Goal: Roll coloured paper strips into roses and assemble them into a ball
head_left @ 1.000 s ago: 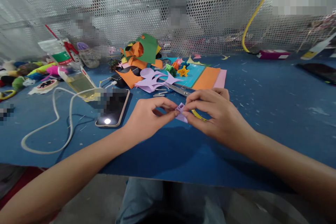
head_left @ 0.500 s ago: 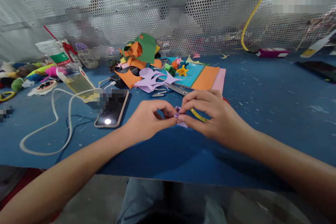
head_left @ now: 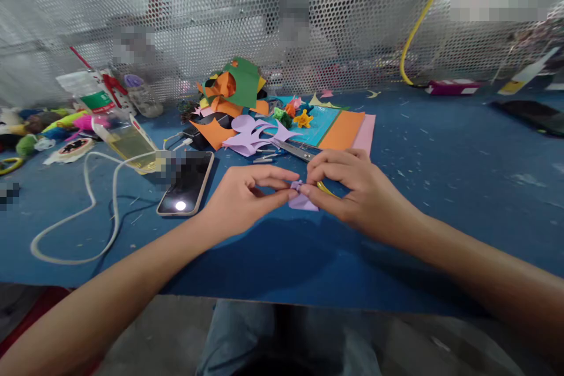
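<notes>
A small piece of folded purple paper (head_left: 304, 202) is held above the front of the blue table. My left hand (head_left: 240, 197) pinches its left side between thumb and fingers. From the right, my right hand (head_left: 356, 188) grips its upper right edge with thumb and fingertips. Just behind, scissors (head_left: 304, 153) with yellow on the handle lie partly hidden by my right hand. Purple paper scraps (head_left: 251, 136) with curved cut-outs rest beyond the hands. Little folded paper shapes, among them a yellow one (head_left: 304, 119) and a green one (head_left: 282, 116), sit behind the scissors.
On the left lie a phone (head_left: 187, 185) with its light on, a looped white cable (head_left: 115, 205) and a tilted container of yellowish liquid (head_left: 134, 144). Orange paper sheets (head_left: 341, 130) lie behind my right hand. A perforated metal screen (head_left: 352, 23) stands along the back.
The purple paper has turned so that more of its flat lower part shows. My left index finger has straightened and lifted off slightly. The view has shifted a little.
</notes>
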A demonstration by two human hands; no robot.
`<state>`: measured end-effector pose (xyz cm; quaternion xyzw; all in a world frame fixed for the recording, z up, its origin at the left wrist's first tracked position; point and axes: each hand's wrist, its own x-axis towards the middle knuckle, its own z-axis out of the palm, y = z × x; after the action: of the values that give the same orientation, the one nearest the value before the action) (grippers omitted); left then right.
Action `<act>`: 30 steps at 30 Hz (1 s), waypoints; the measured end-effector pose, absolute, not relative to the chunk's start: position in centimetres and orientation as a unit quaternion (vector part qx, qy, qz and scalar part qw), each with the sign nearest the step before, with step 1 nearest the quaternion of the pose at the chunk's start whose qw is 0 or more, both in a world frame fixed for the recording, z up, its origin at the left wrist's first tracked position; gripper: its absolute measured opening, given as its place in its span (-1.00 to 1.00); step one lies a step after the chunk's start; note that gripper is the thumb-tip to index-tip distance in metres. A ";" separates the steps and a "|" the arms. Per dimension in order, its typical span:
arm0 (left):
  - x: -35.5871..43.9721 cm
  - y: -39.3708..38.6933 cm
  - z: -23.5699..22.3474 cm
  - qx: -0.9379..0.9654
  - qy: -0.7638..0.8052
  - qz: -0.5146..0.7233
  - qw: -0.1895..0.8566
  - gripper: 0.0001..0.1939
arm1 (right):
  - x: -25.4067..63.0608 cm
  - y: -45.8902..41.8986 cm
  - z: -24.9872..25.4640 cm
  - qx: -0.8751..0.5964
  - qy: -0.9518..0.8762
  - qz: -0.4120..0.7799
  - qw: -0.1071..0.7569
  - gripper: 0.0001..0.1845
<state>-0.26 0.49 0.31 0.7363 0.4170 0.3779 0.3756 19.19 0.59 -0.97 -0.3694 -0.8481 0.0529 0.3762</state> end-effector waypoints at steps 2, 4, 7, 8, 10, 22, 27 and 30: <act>-0.1 0.1 0.3 0.750 0.422 0.372 0.347 -0.81 | 19.1 0.5 -1.1 -0.368 -0.847 0.055 0.380 -0.84; 0.0 0.0 0.3 0.756 0.418 0.374 0.339 -0.85 | 19.1 0.4 -1.2 -0.366 -0.848 0.059 0.380 -0.83; 0.0 0.0 0.3 0.742 0.421 0.377 0.360 -0.87 | 19.1 0.5 -1.1 -0.369 -0.850 0.059 0.372 -0.83; -0.1 0.1 0.4 0.734 0.427 0.377 0.370 -0.86 | 19.2 0.6 -1.1 -0.371 -0.850 0.058 0.370 -0.83; -0.1 0.1 0.5 0.722 0.434 0.379 0.383 -0.83 | 19.3 0.7 -1.0 -0.373 -0.850 0.055 0.368 -0.83; -0.2 0.1 0.1 0.732 0.431 0.378 0.369 -0.86 | 19.2 0.6 -1.3 -0.352 -0.853 0.052 0.381 -0.91; -0.3 0.1 0.0 0.744 0.432 0.360 0.361 -0.86 | 19.2 0.6 -1.3 -0.348 -0.857 0.053 0.377 -0.89; -0.4 0.1 0.0 0.746 0.429 0.352 0.368 -0.86 | 19.3 0.7 -1.3 -0.343 -0.860 0.047 0.376 -0.86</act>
<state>-0.36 0.07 -0.01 0.7461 0.4289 0.3524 0.3678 19.26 0.66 -1.27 -0.3429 -0.8597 0.0474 0.3757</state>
